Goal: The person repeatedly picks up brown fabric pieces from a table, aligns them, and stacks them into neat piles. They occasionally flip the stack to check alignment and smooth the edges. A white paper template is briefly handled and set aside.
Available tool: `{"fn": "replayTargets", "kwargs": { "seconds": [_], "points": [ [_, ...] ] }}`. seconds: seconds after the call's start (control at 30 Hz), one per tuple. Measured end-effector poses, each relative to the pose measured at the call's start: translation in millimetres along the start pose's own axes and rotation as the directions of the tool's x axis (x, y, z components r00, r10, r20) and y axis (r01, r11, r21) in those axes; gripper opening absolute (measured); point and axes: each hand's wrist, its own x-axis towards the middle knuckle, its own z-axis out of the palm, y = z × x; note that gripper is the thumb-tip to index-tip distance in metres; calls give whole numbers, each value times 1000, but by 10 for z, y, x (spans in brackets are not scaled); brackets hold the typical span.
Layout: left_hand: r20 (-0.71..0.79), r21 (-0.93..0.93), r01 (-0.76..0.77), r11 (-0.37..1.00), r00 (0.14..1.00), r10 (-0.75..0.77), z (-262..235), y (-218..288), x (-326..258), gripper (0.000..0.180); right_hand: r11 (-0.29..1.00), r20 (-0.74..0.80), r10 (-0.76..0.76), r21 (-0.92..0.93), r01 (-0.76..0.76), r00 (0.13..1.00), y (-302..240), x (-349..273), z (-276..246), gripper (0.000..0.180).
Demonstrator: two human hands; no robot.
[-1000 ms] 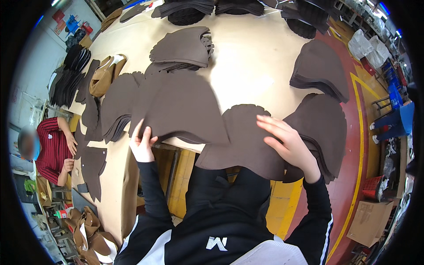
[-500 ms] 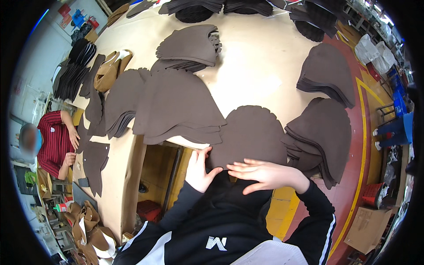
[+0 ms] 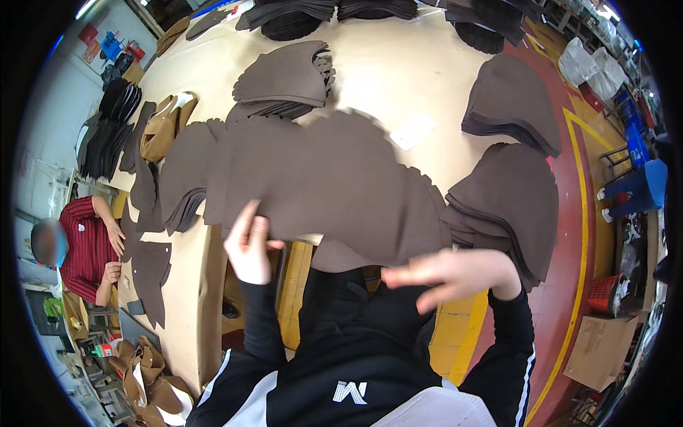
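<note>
In front of me, a dark brown cut panel [image 3: 348,171] with a notched curved far edge lies across two stacks, blurred by motion. My left hand [image 3: 249,249] is at its near left corner, fingers bent on the edge, apparently pinching it. Below the panel, at right, is the middle stack of like panels [image 3: 425,206]; its pale-brown near edge curls out over my lap. Beside that edge my right hand [image 3: 455,276] hovers, blurred, fingers stretched out and holding nothing. The left stack of panels [image 3: 231,185] lies mostly under the moving panel.
More stacks of dark panels [image 3: 509,199] stand at right, with others at the far edge. Tan shoe-like pieces [image 3: 167,128] lie at left on the pale table [image 3: 370,64]. A person in a striped red shirt [image 3: 89,245] works at the left. A cardboard box [image 3: 597,350] stands at lower right.
A panel has moved left and away from the middle stack, now overlapping the left stack. My left hand has shifted left with it. My right hand has moved slightly right, off the stack's edge.
</note>
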Motion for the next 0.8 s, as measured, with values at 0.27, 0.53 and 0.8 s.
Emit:
{"fn": "replayTargets", "kwargs": {
  "seconds": [0.27, 0.53, 0.8],
  "points": [
    [-117, 579, -242, 779, 920, 373, -428, -484, 114, 53, 470, -538, 233, -667, -578, 810, 744, 614, -104, 89],
    [312, 427, 80, 901, 922, -230, 82, -487, -643, 34, 841, -3, -24, -540, 18, 1000, 418, 639, 559, 77],
    [569, 453, -137, 881, 805, -167, 321, -87, -537, 41, 754, -504, 169, -487, -441, 847, 162, 164, 320, 72]
  ]
}}
